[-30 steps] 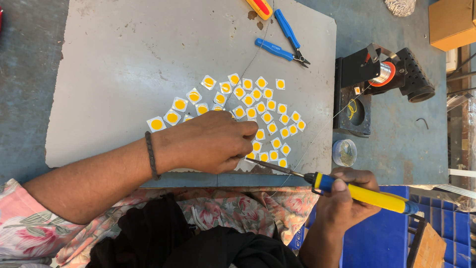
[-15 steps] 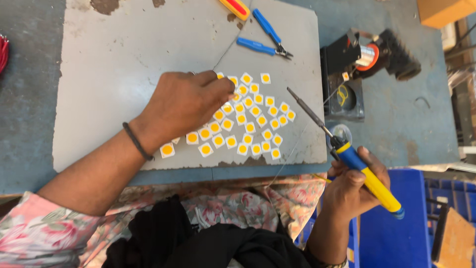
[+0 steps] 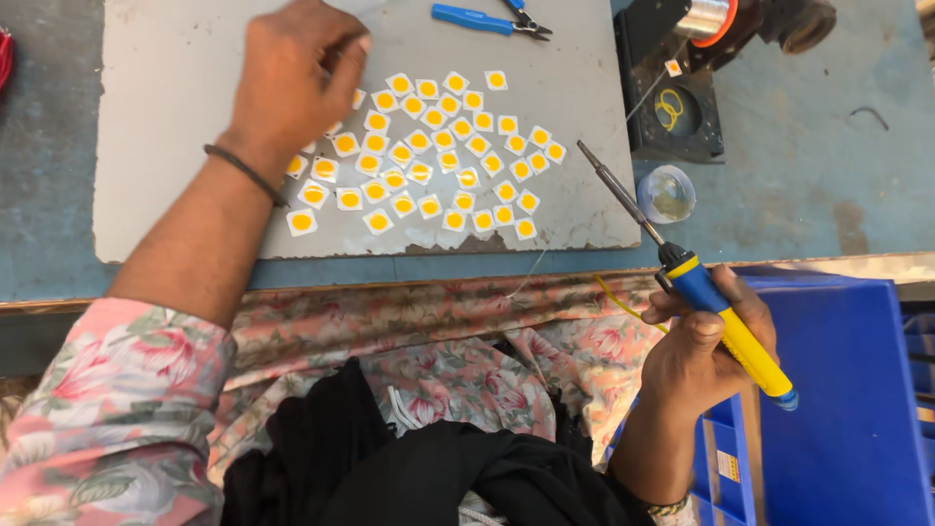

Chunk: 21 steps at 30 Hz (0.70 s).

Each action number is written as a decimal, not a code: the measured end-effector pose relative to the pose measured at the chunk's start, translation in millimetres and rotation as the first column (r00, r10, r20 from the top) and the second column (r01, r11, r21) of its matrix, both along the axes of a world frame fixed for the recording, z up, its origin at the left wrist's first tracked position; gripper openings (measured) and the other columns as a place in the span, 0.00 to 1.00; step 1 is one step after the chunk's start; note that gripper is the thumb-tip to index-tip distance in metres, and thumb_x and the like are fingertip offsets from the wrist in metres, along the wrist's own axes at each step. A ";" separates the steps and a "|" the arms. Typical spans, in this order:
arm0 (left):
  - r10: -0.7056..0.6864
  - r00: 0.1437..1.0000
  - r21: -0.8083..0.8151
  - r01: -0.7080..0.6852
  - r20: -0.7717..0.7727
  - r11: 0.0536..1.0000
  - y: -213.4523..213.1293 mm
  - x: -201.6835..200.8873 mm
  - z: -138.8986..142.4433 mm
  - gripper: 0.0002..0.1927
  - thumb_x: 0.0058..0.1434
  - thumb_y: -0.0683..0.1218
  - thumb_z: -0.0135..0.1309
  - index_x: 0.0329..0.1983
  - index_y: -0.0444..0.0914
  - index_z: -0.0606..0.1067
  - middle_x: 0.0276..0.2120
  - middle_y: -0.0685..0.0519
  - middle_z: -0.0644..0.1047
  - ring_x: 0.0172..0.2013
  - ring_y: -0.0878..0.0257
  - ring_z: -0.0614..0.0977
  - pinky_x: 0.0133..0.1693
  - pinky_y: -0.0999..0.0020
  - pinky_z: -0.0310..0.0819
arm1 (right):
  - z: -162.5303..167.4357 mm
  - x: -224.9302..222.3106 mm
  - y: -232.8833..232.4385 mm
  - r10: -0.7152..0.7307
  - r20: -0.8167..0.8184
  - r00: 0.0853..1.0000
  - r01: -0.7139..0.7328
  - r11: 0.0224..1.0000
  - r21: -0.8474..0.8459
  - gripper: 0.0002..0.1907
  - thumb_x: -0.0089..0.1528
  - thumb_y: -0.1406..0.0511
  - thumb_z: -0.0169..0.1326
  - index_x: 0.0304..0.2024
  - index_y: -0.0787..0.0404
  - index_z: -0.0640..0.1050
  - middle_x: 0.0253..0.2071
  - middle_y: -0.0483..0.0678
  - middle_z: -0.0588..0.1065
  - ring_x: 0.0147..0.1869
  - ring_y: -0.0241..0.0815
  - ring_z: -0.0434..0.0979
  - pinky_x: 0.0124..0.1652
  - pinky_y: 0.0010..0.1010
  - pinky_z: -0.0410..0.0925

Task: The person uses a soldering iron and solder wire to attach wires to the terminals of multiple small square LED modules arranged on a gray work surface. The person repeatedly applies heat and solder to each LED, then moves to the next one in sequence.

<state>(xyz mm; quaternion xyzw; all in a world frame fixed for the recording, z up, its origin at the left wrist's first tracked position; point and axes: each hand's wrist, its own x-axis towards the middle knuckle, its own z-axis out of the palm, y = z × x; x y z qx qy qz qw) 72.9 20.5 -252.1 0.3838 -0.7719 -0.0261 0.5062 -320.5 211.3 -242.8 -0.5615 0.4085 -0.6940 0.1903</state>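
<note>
The left hand [image 3: 292, 83] has moved up and away from the middle of the chips [image 3: 429, 146] to the far left edge of the cluster, so most of the small white squares with yellow centres now lie uncovered on the grey board [image 3: 146, 175]. Its fingers curl down onto the board by the top-left chips, pinched together; whether one chip is held between them cannot be told. The forearm runs diagonally from the near-left corner of the board, a dark band at the wrist.

The right hand [image 3: 706, 356] has drawn back off the board toward the body and is clamped around the blue and yellow handle of the soldering iron [image 3: 682, 268]. The iron tilts up and away, its tip hanging in the air just past the board's right edge, touching no chip. Blue pliers [image 3: 487, 18] lie at the board's far edge, and a small clear dish [image 3: 666, 193] sits on the bench right of the board.
</note>
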 end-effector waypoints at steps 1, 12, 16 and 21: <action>0.039 0.999 -0.007 -0.039 0.028 0.999 -0.6 1.3 1.7 0.01 0.69 0.35 0.55 0.41 0.32 0.77 0.34 0.46 0.79 0.35 0.52 0.82 0.39 0.62 0.76 | -0.1 -1.0 1.7 0.021 0.009 1.000 -0.021 1.000 -0.018 0.31 0.71 0.51 0.62 0.62 0.69 0.71 0.43 0.60 0.77 0.36 0.47 0.81 0.33 0.31 0.74; 0.341 0.913 -0.186 -0.304 0.225 0.935 7.1 6.1 20.3 0.04 0.68 0.36 0.52 0.43 0.33 0.76 0.30 0.46 0.79 0.31 0.47 0.80 0.34 0.56 0.72 | 11.9 -25.5 -55.0 0.242 0.025 0.970 -0.238 0.965 -0.107 0.30 0.73 0.60 0.66 0.69 0.67 0.69 0.47 0.61 0.78 0.43 0.48 0.80 0.39 0.36 0.77; 0.349 0.900 -0.117 -0.329 0.262 0.937 7.3 8.7 17.1 0.02 0.69 0.36 0.52 0.43 0.33 0.75 0.28 0.46 0.79 0.31 0.47 0.80 0.35 0.55 0.72 | 10.7 -47.5 -70.1 0.317 0.010 0.948 -0.314 0.944 -0.098 0.25 0.75 0.64 0.67 0.67 0.65 0.69 0.47 0.58 0.75 0.43 0.46 0.78 0.38 0.34 0.72; 0.344 0.889 -0.080 -0.336 0.301 0.938 5.5 12.9 14.0 0.02 0.68 0.36 0.51 0.42 0.34 0.75 0.27 0.47 0.78 0.32 0.48 0.80 0.36 0.55 0.72 | 4.1 -68.5 -73.2 0.326 0.119 0.938 -0.317 0.945 -0.085 0.25 0.76 0.63 0.65 0.69 0.65 0.68 0.49 0.59 0.76 0.39 0.44 0.77 0.37 0.32 0.71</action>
